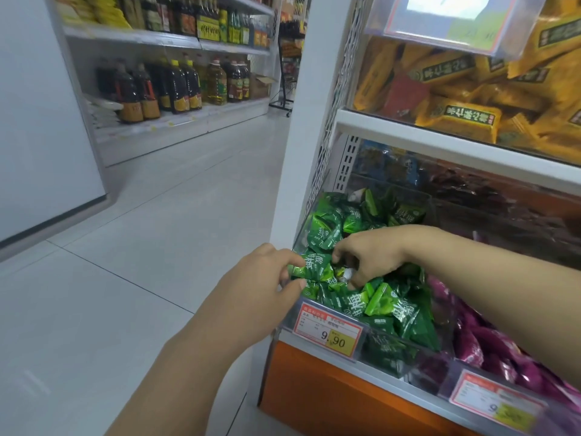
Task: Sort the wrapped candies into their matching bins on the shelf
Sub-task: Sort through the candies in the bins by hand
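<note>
A clear bin (361, 341) on the lower shelf is heaped with green wrapped candies (390, 306). My left hand (267, 278) is at the bin's front left corner and pinches one green candy (314, 269) between thumb and fingers. My right hand (367, 256) reaches in from the right, fingers curled down into the pile around a small pale wrapped candy (345, 273) that lies among the green ones. Purple wrapped candies (478, 338) fill the neighbouring bin to the right.
A price tag (327, 332) reading 9.90 hangs on the green bin's front. Yellow packets (456, 89) fill the shelf above. A white shelf post (301, 121) stands at the left. Across the tiled aisle (157, 231) are shelves of oil bottles (176, 86).
</note>
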